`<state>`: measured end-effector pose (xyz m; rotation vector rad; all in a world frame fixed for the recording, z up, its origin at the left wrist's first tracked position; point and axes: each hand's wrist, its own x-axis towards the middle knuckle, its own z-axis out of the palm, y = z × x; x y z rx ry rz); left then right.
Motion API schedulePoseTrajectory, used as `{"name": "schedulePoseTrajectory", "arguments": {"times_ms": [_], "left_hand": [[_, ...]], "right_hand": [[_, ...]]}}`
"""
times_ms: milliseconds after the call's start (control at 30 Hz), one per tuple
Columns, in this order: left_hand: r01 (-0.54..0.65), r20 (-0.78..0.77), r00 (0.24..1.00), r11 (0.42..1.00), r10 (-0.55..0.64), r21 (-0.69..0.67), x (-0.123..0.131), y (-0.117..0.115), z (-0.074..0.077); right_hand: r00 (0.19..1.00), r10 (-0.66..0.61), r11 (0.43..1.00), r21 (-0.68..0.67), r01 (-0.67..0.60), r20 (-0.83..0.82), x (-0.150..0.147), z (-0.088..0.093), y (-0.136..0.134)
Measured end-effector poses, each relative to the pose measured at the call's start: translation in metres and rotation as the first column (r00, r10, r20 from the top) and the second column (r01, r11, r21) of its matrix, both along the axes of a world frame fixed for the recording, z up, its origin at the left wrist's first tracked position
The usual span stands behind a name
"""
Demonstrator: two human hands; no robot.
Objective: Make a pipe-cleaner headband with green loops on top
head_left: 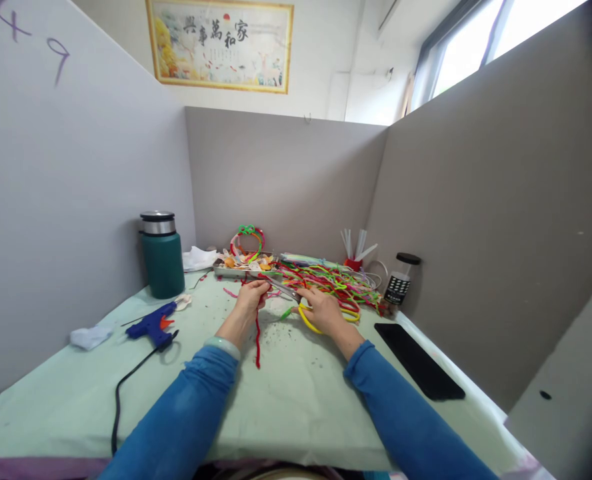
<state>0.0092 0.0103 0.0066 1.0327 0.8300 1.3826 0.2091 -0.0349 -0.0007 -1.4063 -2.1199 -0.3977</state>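
My left hand (252, 298) pinches a red pipe cleaner (258, 340), whose long end hangs down below the fingers. In my right hand (325, 311) is a pair of scissors (310, 320) with yellow handles. Their blades point left and lie close to the left fingertips and the upper part of the red pipe cleaner; whether they touch it I cannot tell. A short green piece (287, 313) lies on the cloth between the hands. Just beyond the hands is a pile of coloured pipe cleaners (333, 280), red, green and pink.
A metal tray (233, 271) holds small pieces and a pipe-cleaner ring (247, 243). On the left stand a green bottle (163, 263) and a blue glue gun (152, 325) with a black cord. A jar (400, 283), glue sticks (359, 245) and a black phone-like slab (419, 361) are at right.
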Motion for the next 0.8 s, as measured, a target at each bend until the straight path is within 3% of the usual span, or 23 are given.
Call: {"name": "schedulePoseTrajectory", "arguments": {"times_ms": [267,800], "left_hand": [[0.006,0.011,1.0,1.0,-0.006,-0.002,0.0003,-0.0003,0.0013],[0.022,0.045,0.999,1.0,-0.021,-0.014,0.0006,0.0025,0.0003]], "right_hand": [[0.997,0.07,0.997,0.047,-0.068,-0.034,0.0013,-0.005,0.0046],[0.994,0.092,0.996,0.025,-0.091,-0.063,-0.0013,-0.0066,0.0073]]}}
